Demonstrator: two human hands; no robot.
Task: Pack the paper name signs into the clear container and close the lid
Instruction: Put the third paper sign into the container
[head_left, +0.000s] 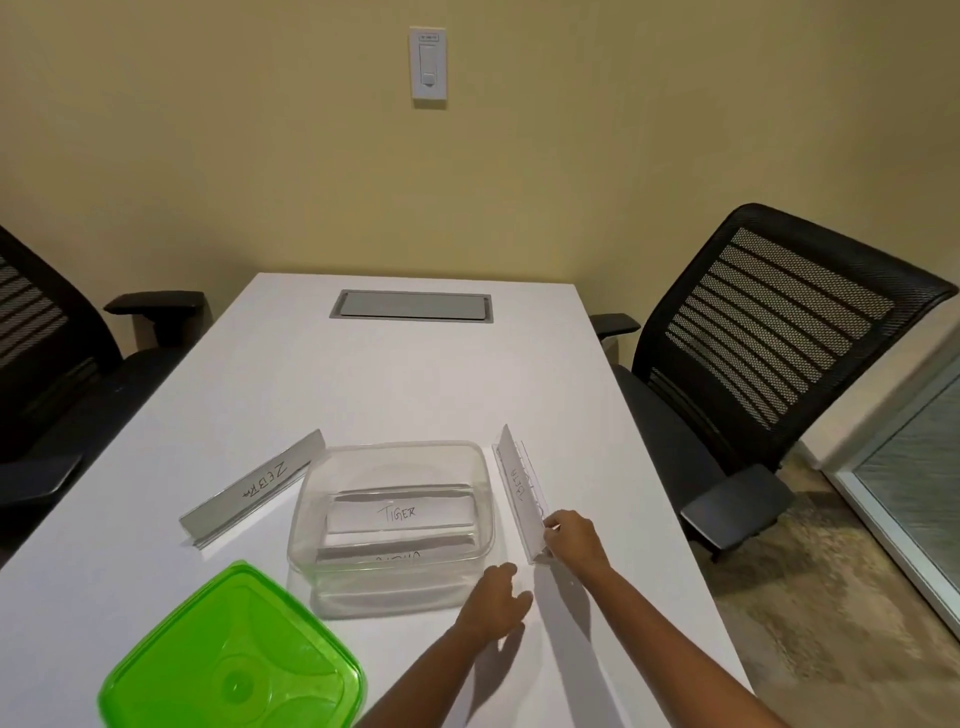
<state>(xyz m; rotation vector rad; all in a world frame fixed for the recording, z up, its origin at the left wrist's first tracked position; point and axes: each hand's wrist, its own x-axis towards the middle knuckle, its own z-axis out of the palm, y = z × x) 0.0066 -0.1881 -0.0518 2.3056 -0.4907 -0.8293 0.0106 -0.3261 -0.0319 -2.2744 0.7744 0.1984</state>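
A clear container (311, 514) stands open on the white table, near the front. Inside it lie two folded paper name signs, one reading TIGER (397, 513) and another (397, 552) partly hidden below it. A BETA sign (519, 488) stands on the table just right of the container; my right hand (571, 538) pinches its near end. My left hand (496, 597) hovers by the container's front right corner, fingers loosely curled, holding nothing. A ZEBRA sign (254, 488) rests left of the container. The green lid (234, 660) lies at the front left.
The white table (395, 379) has a grey cable hatch (410, 305) at its far end. Black mesh office chairs stand at the left (52, 353) and right (753, 338) sides. A wall switch (428, 65) is on the yellow wall.
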